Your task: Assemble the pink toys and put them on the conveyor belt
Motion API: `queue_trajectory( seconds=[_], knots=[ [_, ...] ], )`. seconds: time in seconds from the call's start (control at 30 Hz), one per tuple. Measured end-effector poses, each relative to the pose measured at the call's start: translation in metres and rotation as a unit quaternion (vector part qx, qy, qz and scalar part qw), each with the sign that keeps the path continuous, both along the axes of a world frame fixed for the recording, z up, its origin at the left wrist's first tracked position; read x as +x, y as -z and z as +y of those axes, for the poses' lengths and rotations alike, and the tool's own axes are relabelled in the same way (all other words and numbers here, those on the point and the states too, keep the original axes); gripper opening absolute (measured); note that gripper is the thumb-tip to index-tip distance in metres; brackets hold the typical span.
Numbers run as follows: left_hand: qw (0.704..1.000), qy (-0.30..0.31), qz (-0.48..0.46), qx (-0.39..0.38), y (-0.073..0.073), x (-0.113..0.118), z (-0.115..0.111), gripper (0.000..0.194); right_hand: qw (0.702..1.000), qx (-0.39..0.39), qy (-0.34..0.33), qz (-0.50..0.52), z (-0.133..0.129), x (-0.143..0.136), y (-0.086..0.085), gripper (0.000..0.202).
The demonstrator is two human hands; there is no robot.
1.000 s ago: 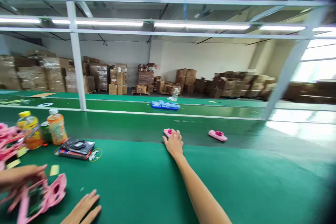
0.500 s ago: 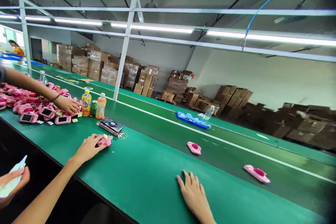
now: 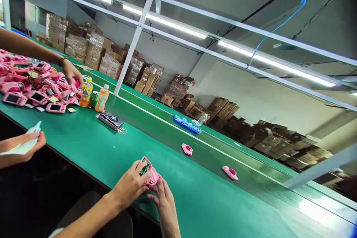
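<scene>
A pink toy camera [image 3: 151, 177] is held over the near edge of the green table, with a green circuit board showing in its open casing. My left hand [image 3: 131, 182] grips it from the left, fingers over the casing. From the right, my right hand [image 3: 166, 200] has its thumb and fingertips on the camera's lower edge. On the belt beyond lie two more pink toy cameras, a nearer one [image 3: 231, 173] and a farther one [image 3: 187, 149].
A heap of pink toy cameras [image 3: 37, 97] covers the table's left, with a co-worker's hand [image 3: 71, 72] over it. Another person's hand [image 3: 39, 143] holds paper. Two drink bottles, a can [image 3: 94, 98], a black box [image 3: 111, 119] and a blue tray [image 3: 186, 124] stand beyond.
My left hand has brought the toy camera rightward and closer. My right hand, flat on the table before, has come left to it. The view has tilted.
</scene>
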State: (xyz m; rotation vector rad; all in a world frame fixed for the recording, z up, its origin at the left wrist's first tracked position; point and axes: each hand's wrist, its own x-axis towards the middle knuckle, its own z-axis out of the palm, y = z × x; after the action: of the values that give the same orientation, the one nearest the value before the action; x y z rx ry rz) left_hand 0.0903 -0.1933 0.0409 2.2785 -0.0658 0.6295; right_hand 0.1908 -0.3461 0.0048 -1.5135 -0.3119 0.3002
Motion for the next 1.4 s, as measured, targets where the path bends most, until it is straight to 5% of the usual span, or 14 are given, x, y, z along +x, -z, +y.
queue_trajectory(
  seconds=[0.1, 0.23, 0.37, 0.53, 0.67, 0.77, 0.87, 1.03, 1.2, 1.4],
  knots=[
    [0.977, 0.024, -0.029, -0.209, 0.019, 0.001, -0.010, 0.061, 1.000, -0.006, 0.003, -0.017, -0.001, 0.005, -0.001, 0.079],
    [0.904, -0.014, 0.045, -0.424, 0.035, 0.021, 0.012, 0.056, 0.997, -0.032, -0.019, -0.062, -0.007, 0.007, -0.004, 0.076],
    [0.916, -0.004, 0.115, -0.384, 0.034, 0.034, 0.032, 0.057, 0.987, -0.102, -0.057, -0.114, 0.002, 0.012, -0.037, 0.067],
    [0.956, -0.047, 0.175, -0.232, 0.015, 0.009, 0.035, 0.039, 0.924, -0.238, -0.140, -0.264, 0.009, 0.022, -0.078, 0.036],
    [0.966, -0.115, 0.222, -0.074, -0.014, 0.007, 0.037, 0.038, 0.885, -0.288, -0.134, -0.340, -0.005, 0.020, -0.075, 0.035],
    [0.958, -0.127, 0.256, -0.033, -0.032, 0.036, 0.037, 0.044, 0.871, -0.279, -0.136, -0.381, -0.017, 0.013, -0.068, 0.037],
    [0.951, -0.078, 0.300, -0.016, -0.038, 0.068, 0.030, 0.031, 0.843, -0.280, -0.155, -0.432, -0.022, 0.008, -0.065, 0.039],
    [0.953, -0.041, 0.299, -0.014, -0.026, 0.082, 0.013, 0.026, 0.798, -0.277, -0.166, -0.509, -0.026, 0.005, -0.057, 0.045],
    [0.967, -0.067, 0.215, -0.119, -0.006, 0.070, 0.009, 0.013, 0.773, -0.270, -0.155, -0.553, -0.044, 0.004, -0.045, 0.050],
    [0.961, -0.036, 0.082, -0.262, 0.012, 0.051, -0.006, 0.026, 0.857, -0.267, -0.013, -0.440, -0.011, 0.008, -0.058, 0.031]
  ],
)
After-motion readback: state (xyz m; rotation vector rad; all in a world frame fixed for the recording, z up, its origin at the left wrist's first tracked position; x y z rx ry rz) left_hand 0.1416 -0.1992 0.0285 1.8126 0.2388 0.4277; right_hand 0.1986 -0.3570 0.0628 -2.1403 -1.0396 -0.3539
